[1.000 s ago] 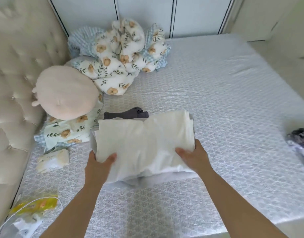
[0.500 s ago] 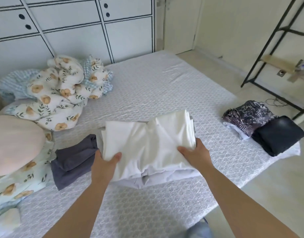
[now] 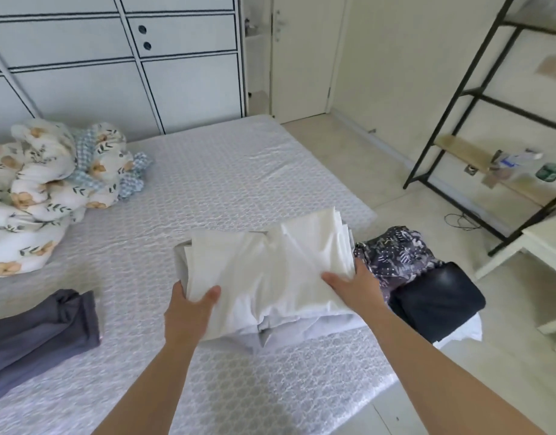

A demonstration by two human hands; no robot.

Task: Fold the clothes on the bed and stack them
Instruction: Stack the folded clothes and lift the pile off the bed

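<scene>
Since the frame a second ago, the bundle between my hands has travelled rightward across the bed point(image 3: 226, 183), away from the floral bedding point(image 3: 50, 189) and toward the corner where folded things already sit. Nearest me, my left hand point(image 3: 188, 312) clamps the left end of the folded white clothes point(image 3: 270, 271), thumb on top and fingers tucked under out of sight; my right hand point(image 3: 355, 287) clamps the right end the same way, thumb pressed on the top layer. Both grips are closed on the cloth, and the bundle's long axis runs straight from one hand to the other, its lower pale-grey layers sagging a little at the near edge. Just beyond my right hand, almost touching the bundle's right end, lies the patterned dark garment point(image 3: 395, 255), with the folded navy piece point(image 3: 439, 302) beside it on the near side, both at the bed's right edge on something white. That pile lies to the right of my grip, so my right hand is the nearer one and would lead, I judge, if this bundle goes there. Well off to the left of my left hand, a grey garment point(image 3: 41, 331) lies loosely folded, not yet stacked.
</scene>
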